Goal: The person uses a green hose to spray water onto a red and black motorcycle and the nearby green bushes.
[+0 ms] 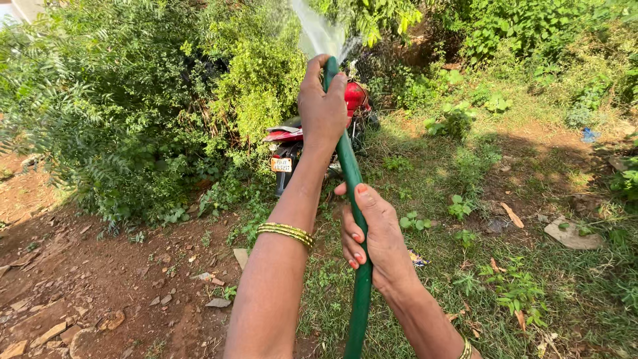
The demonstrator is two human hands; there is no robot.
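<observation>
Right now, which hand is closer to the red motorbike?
Left. The left hand grips the green hose near its spraying tip, overlapping the motorbike. The right hand holds the hose lower down.

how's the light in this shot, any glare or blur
Head view: hard sunlight, bushes nearly washed out, sky corner blown white; tree shade dapples the grass; water spray is a pale blur; left hand, right hand and green hose sharp.
</observation>
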